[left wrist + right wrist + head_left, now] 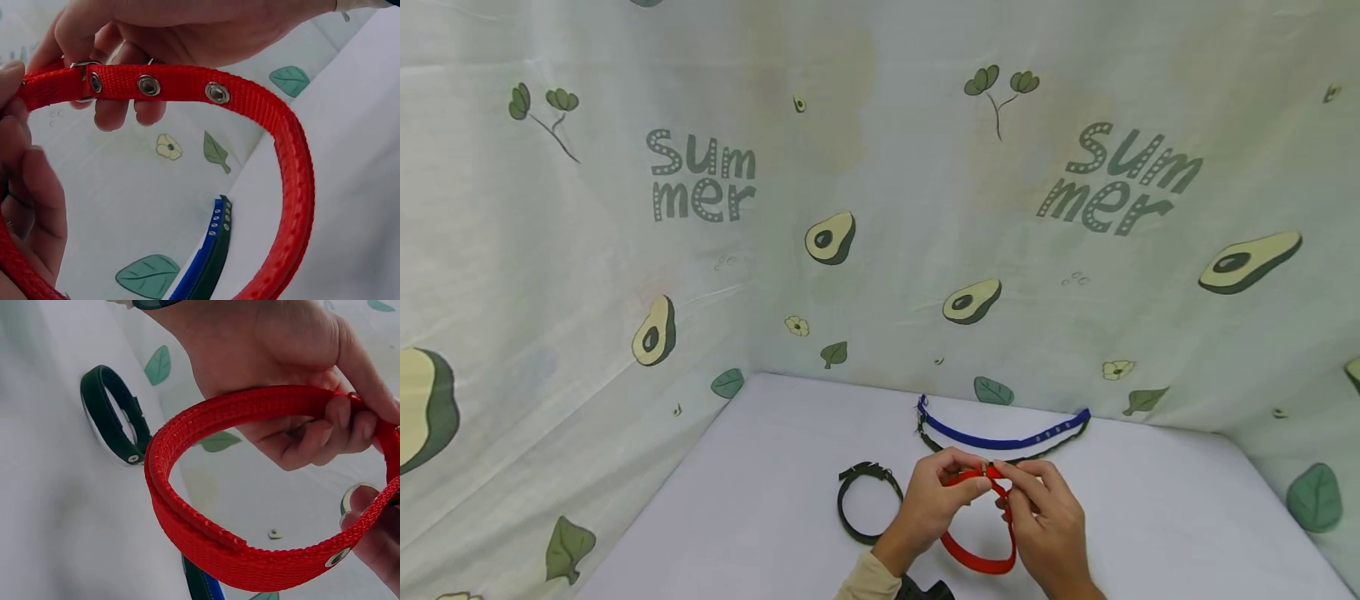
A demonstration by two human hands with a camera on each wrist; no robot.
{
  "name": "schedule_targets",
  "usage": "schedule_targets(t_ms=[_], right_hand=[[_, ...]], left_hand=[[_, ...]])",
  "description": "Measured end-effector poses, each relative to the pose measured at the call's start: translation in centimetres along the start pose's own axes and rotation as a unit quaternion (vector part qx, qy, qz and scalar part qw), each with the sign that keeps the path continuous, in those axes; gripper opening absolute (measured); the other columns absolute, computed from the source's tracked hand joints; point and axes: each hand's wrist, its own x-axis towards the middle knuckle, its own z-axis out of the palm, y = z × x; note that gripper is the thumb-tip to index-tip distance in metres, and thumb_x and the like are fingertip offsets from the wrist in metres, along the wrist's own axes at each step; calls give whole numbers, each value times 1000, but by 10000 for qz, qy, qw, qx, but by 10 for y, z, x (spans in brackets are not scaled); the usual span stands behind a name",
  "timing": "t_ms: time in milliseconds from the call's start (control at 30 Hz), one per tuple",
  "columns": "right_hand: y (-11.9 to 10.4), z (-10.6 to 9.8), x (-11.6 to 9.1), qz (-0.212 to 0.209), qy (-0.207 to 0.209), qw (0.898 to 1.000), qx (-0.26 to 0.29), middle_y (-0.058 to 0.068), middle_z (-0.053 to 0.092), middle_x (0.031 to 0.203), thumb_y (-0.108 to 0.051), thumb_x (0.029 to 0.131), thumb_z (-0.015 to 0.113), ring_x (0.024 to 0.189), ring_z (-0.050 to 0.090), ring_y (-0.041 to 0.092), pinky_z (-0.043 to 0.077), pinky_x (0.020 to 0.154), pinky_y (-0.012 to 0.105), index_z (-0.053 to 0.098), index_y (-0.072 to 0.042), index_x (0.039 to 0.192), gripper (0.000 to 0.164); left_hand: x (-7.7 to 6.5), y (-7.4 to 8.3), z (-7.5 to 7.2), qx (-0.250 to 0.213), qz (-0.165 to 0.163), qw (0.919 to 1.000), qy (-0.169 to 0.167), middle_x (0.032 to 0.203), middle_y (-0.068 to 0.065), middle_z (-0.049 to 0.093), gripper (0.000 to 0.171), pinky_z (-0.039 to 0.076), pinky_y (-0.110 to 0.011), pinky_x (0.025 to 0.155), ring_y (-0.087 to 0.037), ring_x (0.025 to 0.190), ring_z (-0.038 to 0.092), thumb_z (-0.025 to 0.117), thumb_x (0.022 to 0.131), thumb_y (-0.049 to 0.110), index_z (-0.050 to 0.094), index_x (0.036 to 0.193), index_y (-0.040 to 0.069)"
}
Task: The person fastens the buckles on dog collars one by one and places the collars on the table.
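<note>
A red webbing collar (977, 565), bent into a loop, is held up over the table between both hands. My left hand (928, 500) pinches its upper part between thumb and fingers. On the other side of the joint, my right hand (1048, 525) grips the strap with thumb and fingertips. In the left wrist view, metal eyelets (149, 85) line the band, and a metal ring (85, 80) surrounds the strap beside the fingers. The loop's lower part hangs free below both hands. The right wrist view shows stitched, doubled webbing (187, 506) along the inside.
A dark green collar (844, 510), closed in a ring, lies on the white table (760, 500) left of the hands. Behind them, a blue collar (977, 440) with eyelets lies beside another dark green strap (1060, 446). A printed cloth (895, 250) hangs around the table.
</note>
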Motion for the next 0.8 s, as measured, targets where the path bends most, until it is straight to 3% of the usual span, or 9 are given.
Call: schedule_targets(t_ms=[133, 300, 433, 600, 733, 800], right_hand=[[1, 0, -1, -91, -247, 9996, -72, -3, 57, 99, 16, 86, 57, 65, 65, 2, 51, 60, 12, 76, -7, 113, 40], [4, -2, 0, -272, -339, 9990, 83, -2, 60, 102, 17, 87, 58, 64, 63, 3, 51, 58, 13, 74, -4, 116, 40], [3, -2, 1, -112, -408, 9984, 377, -1, 62, 101, 15, 89, 61, 64, 62, 5, 52, 55, 16, 72, -3, 120, 38], [-6, -1, 2, 1139, -581, 9893, 707, -2, 64, 95, 2, 97, 61, 66, 64, 12, 56, 56, 25, 70, -7, 123, 29], [-14, -2, 4, 2355, -968, 9607, 1101, 4, 67, 88, -18, 101, 63, 67, 64, 21, 56, 58, 29, 67, -11, 127, 28], [-16, -3, 5, 2729, -1203, 9456, 1298, 8, 67, 85, -25, 99, 66, 67, 64, 23, 56, 59, 30, 66, -12, 127, 32]], left_hand=[[-2, -1, -3, 71, 1, 10000, 0, 98, -2, 70, 26, 55, -23, 72, -11, 79, 63, 70, 96, 15, 69, 118, 2], [0, -3, -4, -191, -73, 9998, -54, 95, -3, 69, 25, 56, -24, 73, -11, 75, 63, 65, 98, 16, 65, 116, -2], [1, -3, -4, -426, -84, 9990, 118, 91, -4, 66, 24, 56, -23, 64, -12, 72, 62, 62, 100, 17, 62, 114, -4], [1, -3, 1, -451, -164, 9971, 598, 85, -5, 64, 23, 47, -17, 49, -10, 68, 57, 61, 100, 18, 64, 110, -2], [0, -2, 3, -217, -89, 9972, 717, 82, -2, 64, 22, 41, -16, 48, -9, 66, 54, 63, 99, 18, 67, 108, -1], [-1, -1, 4, -118, -41, 9978, 654, 82, 0, 63, 22, 40, -16, 48, -8, 66, 53, 63, 98, 18, 68, 108, -1]])
